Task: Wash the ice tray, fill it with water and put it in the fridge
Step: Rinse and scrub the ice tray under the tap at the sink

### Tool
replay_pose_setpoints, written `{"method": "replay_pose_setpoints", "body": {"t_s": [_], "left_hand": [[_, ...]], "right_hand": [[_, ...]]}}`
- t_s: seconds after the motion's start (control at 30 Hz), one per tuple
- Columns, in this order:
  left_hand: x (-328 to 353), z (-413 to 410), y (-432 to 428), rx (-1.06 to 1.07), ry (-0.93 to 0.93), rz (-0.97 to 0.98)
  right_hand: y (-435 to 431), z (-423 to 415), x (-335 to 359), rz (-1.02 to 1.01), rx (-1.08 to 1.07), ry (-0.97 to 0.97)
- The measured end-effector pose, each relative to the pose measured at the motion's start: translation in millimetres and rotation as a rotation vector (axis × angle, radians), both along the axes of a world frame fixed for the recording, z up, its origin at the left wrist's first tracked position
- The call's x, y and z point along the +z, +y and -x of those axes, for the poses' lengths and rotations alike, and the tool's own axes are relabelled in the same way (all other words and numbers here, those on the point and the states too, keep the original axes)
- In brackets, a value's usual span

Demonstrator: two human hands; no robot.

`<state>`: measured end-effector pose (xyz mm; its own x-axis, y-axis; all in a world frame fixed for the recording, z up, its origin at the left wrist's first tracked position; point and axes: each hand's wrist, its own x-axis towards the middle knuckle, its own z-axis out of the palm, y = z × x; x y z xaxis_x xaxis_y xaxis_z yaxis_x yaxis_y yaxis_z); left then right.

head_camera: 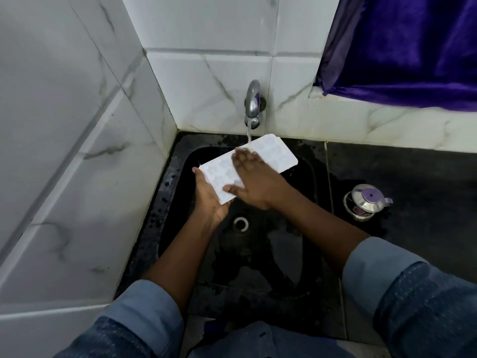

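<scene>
Both sleeves (402, 288) are blue denim, rolled up past the forearms. Cuffs show a lighter inside. Hands bare.

White ice tray (273, 155), tilted over the sink, its far end under running water.

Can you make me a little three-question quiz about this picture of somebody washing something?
1. True or false: water runs from the tap.
2. Which hand lies flat on top of the tray? A) left hand B) right hand
3. Fill in: the steel pot stands to the ___ of the sink.

Key: 1 true. 2 B; the left hand holds the tray from below. 3 right.
</scene>
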<state>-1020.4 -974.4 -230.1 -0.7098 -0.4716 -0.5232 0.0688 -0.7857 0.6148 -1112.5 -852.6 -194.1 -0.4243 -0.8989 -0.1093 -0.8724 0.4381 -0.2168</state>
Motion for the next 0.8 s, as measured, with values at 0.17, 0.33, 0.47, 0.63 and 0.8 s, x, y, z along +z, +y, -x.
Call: {"method": "replay_pose_setpoints", "body": {"t_s": [0.17, 0.33, 0.47, 0.63, 0.8], "left_hand": [[-6, 17, 5, -0.003, 0.008, -0.074], [-5, 21, 6, -0.031, 0.018, -0.055], [-1, 33, 9, -0.032, 0.032, -0.065], [0, 43, 10, -0.048, -0.013, -0.085], [2, 34, 1, -0.047, 0.009, -0.048]], "right_hand": [[3, -12, -7, 0.045, 0.164, 0.002], [21, 31, 1, 0.028, -0.210, -0.044], [7, 10, -3, 0.017, -0.047, -0.012], [0, -2, -7, 0.043, 0.086, 0.012], [15, 17, 1, 0.040, -0.180, -0.015]]}}
